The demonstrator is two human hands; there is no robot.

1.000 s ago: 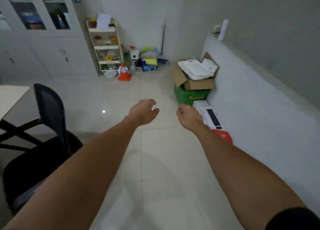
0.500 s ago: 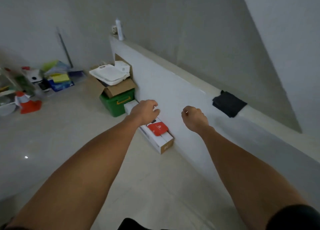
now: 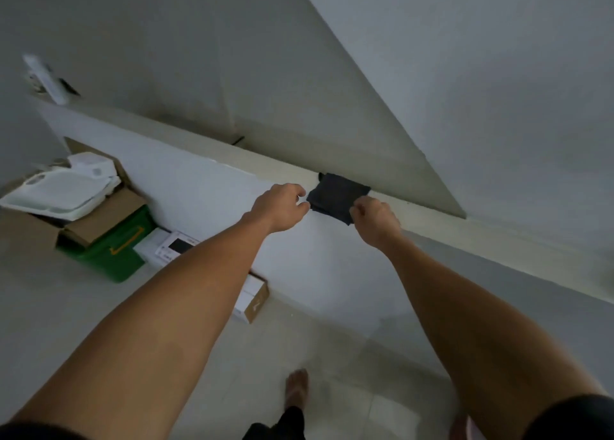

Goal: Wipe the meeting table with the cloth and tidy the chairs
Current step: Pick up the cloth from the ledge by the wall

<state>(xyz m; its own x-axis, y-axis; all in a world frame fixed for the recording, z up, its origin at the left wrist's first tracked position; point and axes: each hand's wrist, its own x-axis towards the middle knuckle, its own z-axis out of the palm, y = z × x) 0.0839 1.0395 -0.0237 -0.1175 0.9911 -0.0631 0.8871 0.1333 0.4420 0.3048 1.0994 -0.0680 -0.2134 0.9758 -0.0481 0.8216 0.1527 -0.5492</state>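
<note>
Both hands reach forward from bare forearms toward a dark cloth (image 3: 338, 195) that lies folded on a pale ledge (image 3: 491, 237) running along the base of a grey wall. The cloth hangs partly over the ledge's front edge. The left hand (image 3: 282, 209) is at the cloth's left edge, fingers curled and thumb meeting them at the fabric; it seems to pinch the corner, though motion blur makes the contact hard to confirm. The right hand (image 3: 377, 220) is at the cloth's lower right corner, curled into a loose fist, knuckles up; whether it actually grips the fabric cannot be told from this angle.

Below the ledge a white panel drops to a pale tiled floor (image 3: 83, 307). On the floor to the left, against the panel, stands a green crate (image 3: 109, 257). An open cardboard box (image 3: 99, 220) sits on top of the crate and holds white moulded packaging (image 3: 59, 190). Just beside the crate lies a long white carton (image 3: 172, 247), partly hidden behind the left forearm. A white bottle-like object (image 3: 46, 77), blurred, stands at the far left end of the ledge. At the bottom of the view one bare foot (image 3: 296, 388) of the person rests on the tiles.
</note>
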